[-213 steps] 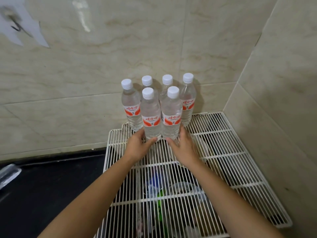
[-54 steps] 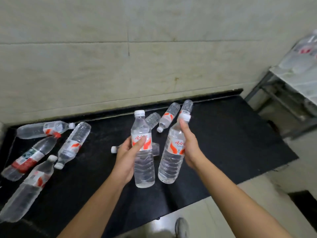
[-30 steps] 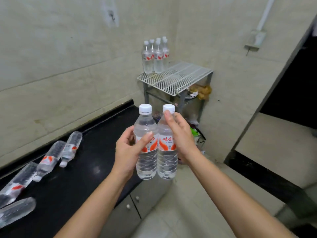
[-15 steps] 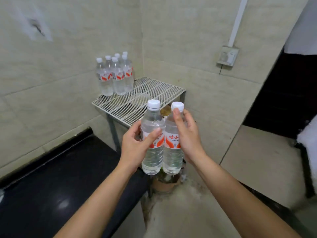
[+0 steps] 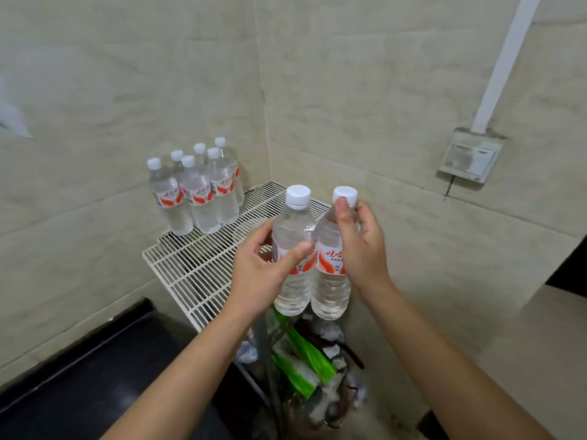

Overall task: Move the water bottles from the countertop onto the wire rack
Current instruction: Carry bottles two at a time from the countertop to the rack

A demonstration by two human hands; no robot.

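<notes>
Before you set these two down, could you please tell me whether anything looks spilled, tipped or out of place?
Nothing stands out: six bottles stand upright on the wire rack, and each hand holds one capped bottle upright.

Beige tiled walls [image 5: 349, 74], wall socket [image 5: 470, 157]

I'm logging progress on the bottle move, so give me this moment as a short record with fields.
left hand: holds one upright water bottle
right hand: holds a second upright bottle, forefinger near its cap
held bottles: side by side, in the air at the rack's near edge
wire rack: six bottles standing in its back corner
rack front: bare wire
countertop: no bottles on the visible part
</notes>
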